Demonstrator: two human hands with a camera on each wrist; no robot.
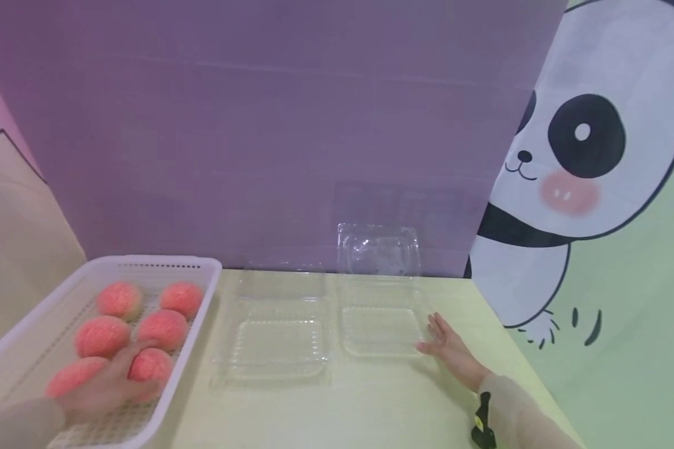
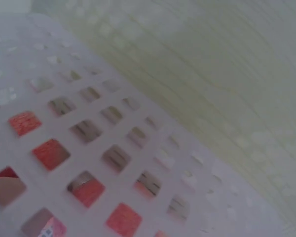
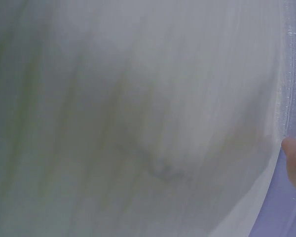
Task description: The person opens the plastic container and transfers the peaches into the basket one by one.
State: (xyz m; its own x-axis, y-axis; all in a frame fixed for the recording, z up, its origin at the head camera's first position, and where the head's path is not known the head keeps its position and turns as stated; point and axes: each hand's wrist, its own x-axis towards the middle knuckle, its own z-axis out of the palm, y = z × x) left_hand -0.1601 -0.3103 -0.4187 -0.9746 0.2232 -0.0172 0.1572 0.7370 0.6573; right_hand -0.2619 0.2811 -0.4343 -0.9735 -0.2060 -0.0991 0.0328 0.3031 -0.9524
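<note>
In the head view, a white perforated basket (image 1: 188, 368) at the left holds several pink-red peaches (image 1: 101, 337). My left hand (image 1: 98, 393) reaches into it, its fingers and thumb round the near right peach (image 1: 153, 366). The left wrist view looks through the basket wall (image 2: 138, 116), with red peach showing in its holes. Two clear plastic clamshell boxes stand with lids up. My right hand (image 1: 452, 355) is at the right side of the right box (image 1: 382, 333), fingers extended. A fingertip (image 3: 295, 160) shows at the right edge of the right wrist view.
The left clear box (image 1: 278, 349) stands between the basket and the right box on the pale wooden table (image 1: 371, 405). A purple panel (image 1: 269, 137) rises behind the table's back edge. A cloth with a panda print (image 1: 623, 206) hangs at the right.
</note>
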